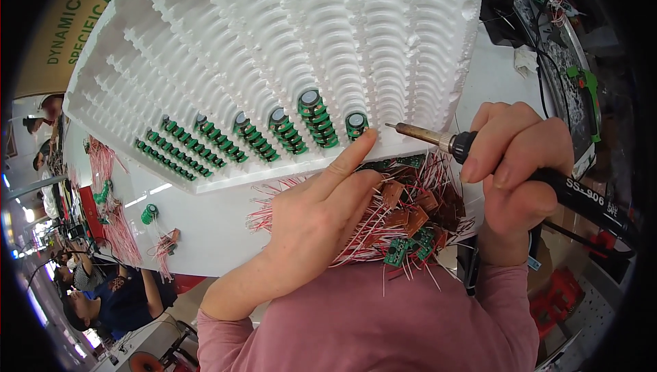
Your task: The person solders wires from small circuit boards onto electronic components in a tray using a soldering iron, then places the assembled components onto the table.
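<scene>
**Iron in Your Right Hand, Left Index Finger at the Nearest Green Part**

Closest to your pink top [383, 317] lies a heap of red and white wires [349, 247], with brown boards [416, 220] and green circuit boards [397, 252] at its right. Your left hand [311, 211] reaches over the heap, index finger stretched out, the other fingers bent under; you seem to touch the near side of a round green part [356, 121], but whether you press or grip it, I cannot tell. That part sits in the tray's near edge. Your right hand [517, 156] wraps firmly around the soldering iron [426, 136], whose tip points left, just beside your fingertip and apart from it.

Left of that part, more rows of green parts [319, 125] stand in the white foam tray [383, 2], its ridged grooves fanning away beyond them. A single green coil-like part [149, 214] lies on the white table [212, 238] to your left, near more red and white wiring [122, 232]. Past the table sits a co-worker in a dark top [130, 298].
</scene>
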### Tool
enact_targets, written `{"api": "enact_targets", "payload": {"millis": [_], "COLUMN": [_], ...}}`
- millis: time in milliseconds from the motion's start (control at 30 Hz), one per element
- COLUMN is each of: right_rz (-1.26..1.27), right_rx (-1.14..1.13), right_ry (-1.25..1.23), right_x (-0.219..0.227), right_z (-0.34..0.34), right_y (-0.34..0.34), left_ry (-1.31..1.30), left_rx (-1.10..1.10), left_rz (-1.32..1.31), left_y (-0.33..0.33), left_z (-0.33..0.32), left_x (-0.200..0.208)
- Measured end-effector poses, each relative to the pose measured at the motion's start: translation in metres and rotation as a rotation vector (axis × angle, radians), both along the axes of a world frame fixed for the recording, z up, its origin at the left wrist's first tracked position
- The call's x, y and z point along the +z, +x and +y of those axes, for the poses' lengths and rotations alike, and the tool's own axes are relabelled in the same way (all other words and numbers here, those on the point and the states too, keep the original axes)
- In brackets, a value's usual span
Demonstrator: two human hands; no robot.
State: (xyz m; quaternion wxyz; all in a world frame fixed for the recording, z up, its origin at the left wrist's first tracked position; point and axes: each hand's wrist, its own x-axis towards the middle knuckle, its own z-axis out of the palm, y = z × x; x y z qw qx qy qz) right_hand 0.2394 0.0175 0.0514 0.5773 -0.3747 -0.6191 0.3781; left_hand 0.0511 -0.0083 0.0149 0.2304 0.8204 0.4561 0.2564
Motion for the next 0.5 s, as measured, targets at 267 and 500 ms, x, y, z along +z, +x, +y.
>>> {"api": "enact_targets", "payload": {"millis": [267, 500], "right_rz": [0.0, -0.012], "right_rx": [0.001, -0.012], "right_ry": [-0.007, -0.038], "right_x": [-0.0007, -0.0003], "right_z": [0.0005, -0.0015], "right_y": [0.0036, 0.0009], "left_ry": [0.118, 0.179], "left_rx": [-0.022, -0.049], "left_rz": [0.171, 0.307], "left_y": [-0.0031, -0.0086], "left_z": [-0.0038, -0.0021], "left_x": [-0.0032, 0.0008]}}
